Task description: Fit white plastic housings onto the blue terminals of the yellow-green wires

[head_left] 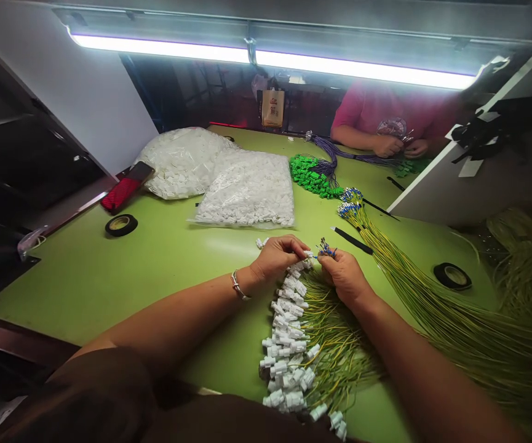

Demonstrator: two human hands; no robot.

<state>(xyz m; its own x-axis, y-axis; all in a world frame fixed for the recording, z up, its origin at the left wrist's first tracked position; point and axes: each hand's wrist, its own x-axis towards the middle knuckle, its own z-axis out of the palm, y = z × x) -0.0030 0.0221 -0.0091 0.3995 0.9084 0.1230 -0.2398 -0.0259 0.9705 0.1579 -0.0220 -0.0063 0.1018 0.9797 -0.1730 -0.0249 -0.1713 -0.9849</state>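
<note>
Tabletop (164, 271): white connectors (288, 323) mostly point left.

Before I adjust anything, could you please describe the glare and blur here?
Head view: the light tubes glare white, hazing the pink shirt behind; head view: the green table shows a soft sheen; head view: the far-right wires look smeared.

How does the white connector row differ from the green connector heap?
The white connector row is long and narrow; the green connector heap is compact. The row has yellow-green wires, the heap purple wires. The row starts by the left hand, the heap lies farther off. Both lie on the same table.
</note>
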